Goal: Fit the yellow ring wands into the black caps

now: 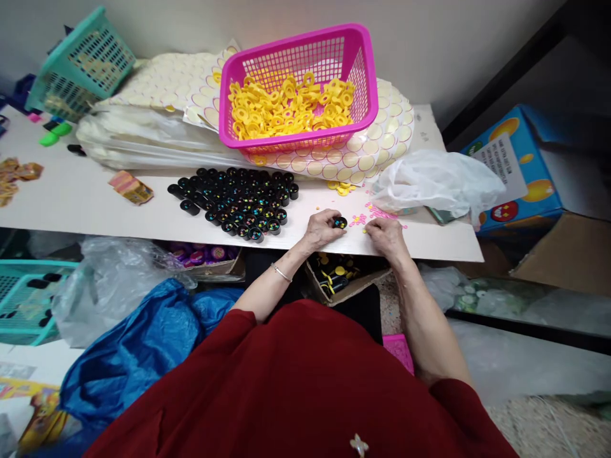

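Note:
My left hand (323, 229) is closed around a small black cap (340, 222) with coloured dots inside, held at the near edge of the white board (86, 203). My right hand (386, 234) rests just to the right, fingers curled and pinched over tiny pink and yellow pieces (359, 220) scattered on the board; what it pinches is too small to make out. A cluster of several upright black caps (238, 202) stands left of my left hand.
A pink basket (353, 70) of yellow rings sits on stacked sticker sheets (382, 146) at the back. A white plastic bag (439, 181) lies to the right, a teal basket (81, 63) far left. A cardboard box (344, 280) with black and yellow parts sits below my hands.

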Demonstrator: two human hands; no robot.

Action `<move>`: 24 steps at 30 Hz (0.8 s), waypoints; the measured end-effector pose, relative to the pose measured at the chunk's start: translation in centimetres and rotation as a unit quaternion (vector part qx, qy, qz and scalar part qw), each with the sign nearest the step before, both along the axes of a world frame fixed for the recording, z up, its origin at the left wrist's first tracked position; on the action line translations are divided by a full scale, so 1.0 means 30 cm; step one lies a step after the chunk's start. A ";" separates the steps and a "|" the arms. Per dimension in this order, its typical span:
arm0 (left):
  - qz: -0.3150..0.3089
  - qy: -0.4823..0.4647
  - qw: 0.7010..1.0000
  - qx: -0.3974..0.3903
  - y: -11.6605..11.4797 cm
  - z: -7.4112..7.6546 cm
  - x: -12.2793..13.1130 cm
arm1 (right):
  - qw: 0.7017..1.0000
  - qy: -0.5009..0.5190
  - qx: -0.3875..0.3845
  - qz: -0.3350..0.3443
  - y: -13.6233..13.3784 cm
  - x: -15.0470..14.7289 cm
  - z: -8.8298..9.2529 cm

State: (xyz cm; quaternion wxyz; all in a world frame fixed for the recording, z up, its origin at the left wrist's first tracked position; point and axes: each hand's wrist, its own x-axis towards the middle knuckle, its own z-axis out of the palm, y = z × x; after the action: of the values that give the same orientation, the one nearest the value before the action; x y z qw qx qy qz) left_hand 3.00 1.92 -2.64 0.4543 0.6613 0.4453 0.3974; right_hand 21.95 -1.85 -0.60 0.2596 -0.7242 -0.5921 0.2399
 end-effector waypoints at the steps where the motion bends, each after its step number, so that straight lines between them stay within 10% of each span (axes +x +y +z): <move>1: 0.000 0.002 1.000 0.001 -0.001 -0.001 0.000 | 1.000 0.002 0.008 0.013 -0.009 0.001 -0.001; 11: -0.015 0.046 0.998 0.036 -0.002 -0.027 0.000 | 0.985 -0.042 0.159 0.058 -0.028 -0.105 0.050; 24: -0.041 0.057 0.996 0.058 -0.013 0.000 -0.007 | 0.951 -0.201 0.107 0.210 0.028 -0.176 0.114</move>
State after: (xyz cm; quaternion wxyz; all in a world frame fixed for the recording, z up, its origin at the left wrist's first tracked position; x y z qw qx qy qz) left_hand 2.79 1.54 -2.63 0.4048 0.7258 0.4191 0.3656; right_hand 16.67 -1.00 2.81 0.1547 -0.5848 -0.7929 0.0734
